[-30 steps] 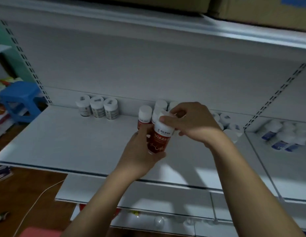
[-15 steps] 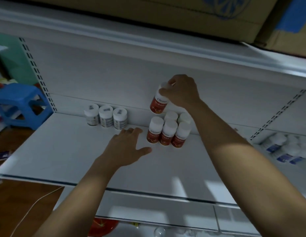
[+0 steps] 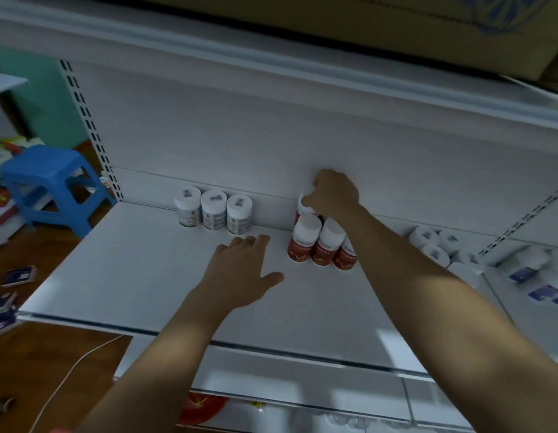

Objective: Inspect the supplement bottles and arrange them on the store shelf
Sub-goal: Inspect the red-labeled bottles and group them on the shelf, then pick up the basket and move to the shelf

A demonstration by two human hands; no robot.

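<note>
The right hand [image 3: 333,195] has its grip curled on the rear bottle [image 3: 303,208] — behind the front bottles [image 3: 305,242] — left hand [image 3: 240,273] spread.

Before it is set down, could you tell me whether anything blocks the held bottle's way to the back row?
Nothing visible does: the right hand holds the bottle past the three front bottles, at the back panel; the spot beneath is hidden.
</note>
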